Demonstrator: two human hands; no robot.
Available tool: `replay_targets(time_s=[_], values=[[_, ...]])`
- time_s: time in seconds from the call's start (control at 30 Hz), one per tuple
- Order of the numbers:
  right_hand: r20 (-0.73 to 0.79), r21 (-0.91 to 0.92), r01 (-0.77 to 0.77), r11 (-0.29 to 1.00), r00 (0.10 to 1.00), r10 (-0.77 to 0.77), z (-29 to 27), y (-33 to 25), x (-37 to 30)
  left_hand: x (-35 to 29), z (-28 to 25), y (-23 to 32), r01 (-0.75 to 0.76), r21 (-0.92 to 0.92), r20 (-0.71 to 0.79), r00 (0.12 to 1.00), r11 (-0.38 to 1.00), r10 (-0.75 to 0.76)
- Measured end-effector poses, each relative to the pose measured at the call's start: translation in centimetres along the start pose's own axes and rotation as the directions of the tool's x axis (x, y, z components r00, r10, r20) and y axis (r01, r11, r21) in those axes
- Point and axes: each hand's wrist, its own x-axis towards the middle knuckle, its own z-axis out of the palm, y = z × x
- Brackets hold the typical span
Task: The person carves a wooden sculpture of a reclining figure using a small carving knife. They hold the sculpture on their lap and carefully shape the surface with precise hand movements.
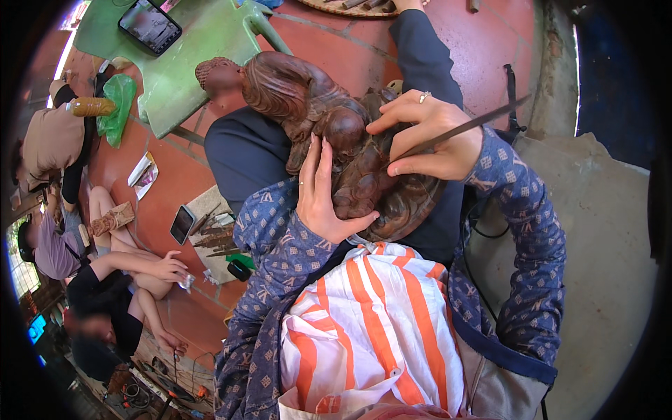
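Observation:
A dark brown carved wooden statue (343,133) of a seated robed figure lies tilted across my lap, its head toward the upper left. My left hand (324,199) rests on the statue's near side, with fingers stretched out and thumb spread. Over the statue's right part, my right hand (437,136) is closed around a long, slim, dark file-like tool (465,127). Its tapered end points to the upper right; the working end is hidden near my fingertips and the carving.
A green plastic chair (175,84) bearing a phone (150,28) stands ahead on the red tile floor. At left, other people sit near a board with several carving tools (213,234), another phone (183,224) and a green bag (117,105). A round woven tray (343,5) lies at the top.

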Motion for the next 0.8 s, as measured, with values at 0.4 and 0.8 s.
replay_targets(time_s=[0.4, 0.8], values=[[0.009, 0.057, 0.031, 0.998, 0.999, -0.032, -0.3, 1.4, -0.6, -0.1, 0.0, 0.1, 0.013, 0.002, 0.003, 1.0, 1.0, -0.013], [-0.084, 0.025, 0.107, 0.994, 0.991, -0.105, 0.3, 1.2, -0.5, -0.1, 0.2, 0.0, -0.003, -0.001, -0.01, 1.0, 1.0, 0.003]])
